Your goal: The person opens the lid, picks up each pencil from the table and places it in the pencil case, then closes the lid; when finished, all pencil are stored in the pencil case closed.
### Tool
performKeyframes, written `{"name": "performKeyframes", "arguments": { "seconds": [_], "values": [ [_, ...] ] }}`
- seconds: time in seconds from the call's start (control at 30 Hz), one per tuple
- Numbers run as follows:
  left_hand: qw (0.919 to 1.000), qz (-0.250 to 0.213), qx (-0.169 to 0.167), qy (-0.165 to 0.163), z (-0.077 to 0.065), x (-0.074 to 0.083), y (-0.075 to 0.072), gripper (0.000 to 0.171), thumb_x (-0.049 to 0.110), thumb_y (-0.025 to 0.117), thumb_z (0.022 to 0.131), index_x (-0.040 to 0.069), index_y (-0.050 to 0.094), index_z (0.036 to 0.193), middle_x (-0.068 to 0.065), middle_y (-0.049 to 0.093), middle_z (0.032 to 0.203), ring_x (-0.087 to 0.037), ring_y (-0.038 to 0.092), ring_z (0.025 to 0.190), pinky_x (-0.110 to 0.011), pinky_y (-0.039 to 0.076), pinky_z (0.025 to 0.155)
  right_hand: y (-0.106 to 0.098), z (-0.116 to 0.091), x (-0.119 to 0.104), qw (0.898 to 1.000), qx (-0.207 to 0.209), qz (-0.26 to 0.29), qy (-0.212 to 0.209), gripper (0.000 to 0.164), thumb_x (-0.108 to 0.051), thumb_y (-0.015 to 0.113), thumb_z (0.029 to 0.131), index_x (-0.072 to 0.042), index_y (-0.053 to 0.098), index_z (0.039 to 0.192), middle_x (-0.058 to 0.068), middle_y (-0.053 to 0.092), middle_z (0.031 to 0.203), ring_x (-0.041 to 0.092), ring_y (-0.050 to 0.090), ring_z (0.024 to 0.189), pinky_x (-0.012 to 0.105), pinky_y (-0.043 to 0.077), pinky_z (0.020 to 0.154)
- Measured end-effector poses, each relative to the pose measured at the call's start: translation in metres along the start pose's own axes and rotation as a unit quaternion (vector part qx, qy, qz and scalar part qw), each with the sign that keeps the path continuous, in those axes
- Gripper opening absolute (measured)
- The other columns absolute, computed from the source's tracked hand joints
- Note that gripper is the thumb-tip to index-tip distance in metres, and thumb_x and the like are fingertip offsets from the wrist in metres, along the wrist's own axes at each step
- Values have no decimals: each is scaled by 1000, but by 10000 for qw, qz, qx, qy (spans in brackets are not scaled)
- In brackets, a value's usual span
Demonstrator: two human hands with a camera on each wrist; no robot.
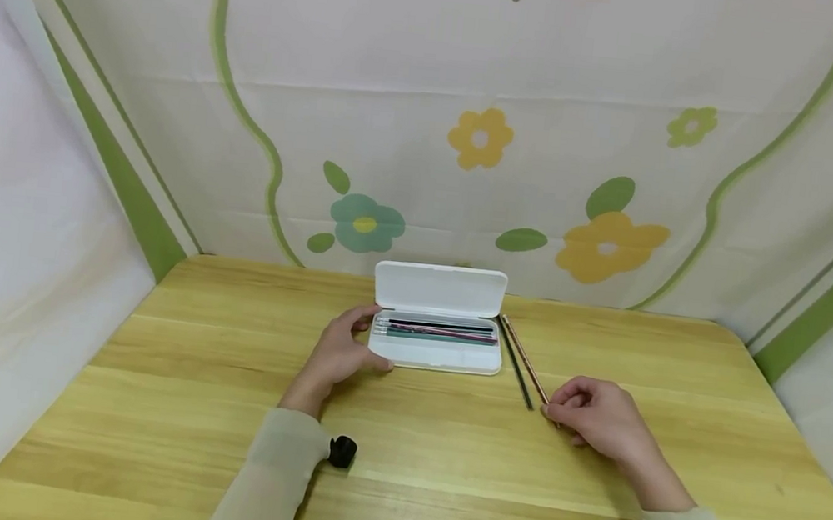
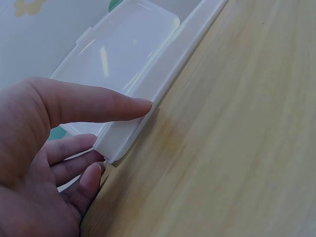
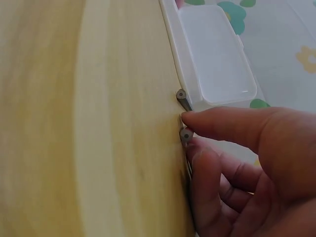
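Note:
A white pencil case (image 1: 445, 356) sits on the table with its lid (image 1: 440, 289) raised. Several pencils (image 1: 439, 337) lie side by side in it. My left hand (image 1: 341, 352) holds the case by its left end; in the left wrist view the thumb (image 2: 128, 109) presses the front wall and the other fingers are at the end. My right hand (image 1: 601, 416) pinches the near end of a reddish patterned pencil (image 1: 525, 358) between thumb and fingertips. Beside it, a dark green pencil (image 1: 516, 366) lies on the table, just right of the case.
The wooden table (image 1: 440, 488) ends at a white cloth wall (image 1: 405, 142) with printed flowers, close behind the lid. More cloth hangs on the left and right sides. Black wrist devices are on both sleeves, one by the left cuff (image 1: 343, 452).

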State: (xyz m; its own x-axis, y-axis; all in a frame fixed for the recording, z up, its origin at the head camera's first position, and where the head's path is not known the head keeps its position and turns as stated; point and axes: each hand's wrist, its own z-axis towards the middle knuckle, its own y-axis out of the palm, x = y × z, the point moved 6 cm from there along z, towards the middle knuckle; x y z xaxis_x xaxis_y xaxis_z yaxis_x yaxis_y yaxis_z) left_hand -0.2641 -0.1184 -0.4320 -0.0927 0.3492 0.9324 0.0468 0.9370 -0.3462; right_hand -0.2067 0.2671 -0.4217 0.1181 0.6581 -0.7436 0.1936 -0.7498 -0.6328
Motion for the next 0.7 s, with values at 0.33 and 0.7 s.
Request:
{"name": "performKeyframes", "arguments": {
  "seconds": [0.33,0.7],
  "values": [
    [10000,18,-36,8,-1,0,-1,94,1,92,68,14,57,155,-13,56,155,-36,49,138,-56,42,118,1,-2,-4,9991,241,-335,-85,17,-24,80,93,-8,74,98,3,70,78,18,66,63,31,57,58],
    [9999,87,-30,60,-2,0,-7,95,0,92,67,15,58,154,-13,56,155,-36,49,138,-55,43,117,5,-2,-6,9987,268,-408,-170,21,-26,76,95,-7,75,102,3,72,82,18,68,65,32,58,58]
  ]
}}
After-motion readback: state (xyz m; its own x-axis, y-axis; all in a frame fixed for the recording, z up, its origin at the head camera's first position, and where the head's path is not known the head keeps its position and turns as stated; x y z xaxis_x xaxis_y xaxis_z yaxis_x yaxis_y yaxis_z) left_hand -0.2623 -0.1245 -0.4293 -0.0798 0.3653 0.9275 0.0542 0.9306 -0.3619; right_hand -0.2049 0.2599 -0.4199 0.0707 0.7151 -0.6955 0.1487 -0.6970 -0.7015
